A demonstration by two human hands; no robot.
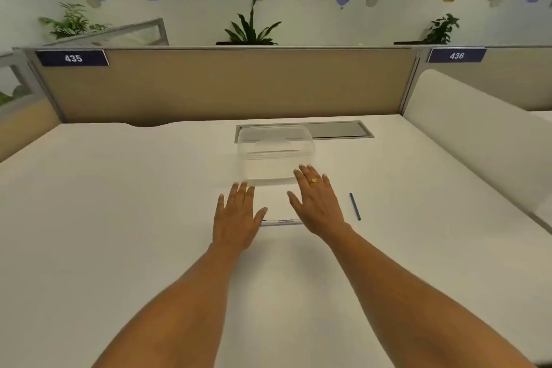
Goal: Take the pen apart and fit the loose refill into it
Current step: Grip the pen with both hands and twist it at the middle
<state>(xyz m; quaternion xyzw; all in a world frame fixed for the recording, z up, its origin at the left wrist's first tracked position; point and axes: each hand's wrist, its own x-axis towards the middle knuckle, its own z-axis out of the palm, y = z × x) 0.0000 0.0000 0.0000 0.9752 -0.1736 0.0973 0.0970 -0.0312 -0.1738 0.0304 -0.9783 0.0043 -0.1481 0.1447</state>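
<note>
While both hands lie flat and spread on the desk [119, 218], nothing of the task looks begun: the pen [280, 221] is whole, as far as its visible middle shows, and the loose refill [355, 206] lies untouched. Everything is left to do, by my judgement: opening the pen, drawing out whatever is inside, sliding the refill in, closing it again.

The left hand [239, 216] is palm down with fingers wide and holds nothing; its thumb tip reaches one end of the pen, though contact is hard to confirm. The right hand [313, 203], wearing a ring, is likewise splayed and empty, its heel over the pen's other end.

Between the hands, the white pen lies crosswise at six o'clock from a clear plastic box [276, 155]. The thin dark refill rests at three o'clock from the right hand, just beside it, apart from the pen. Beyond the box, at twelve o'clock, is a grey cable hatch [340, 130].
</note>
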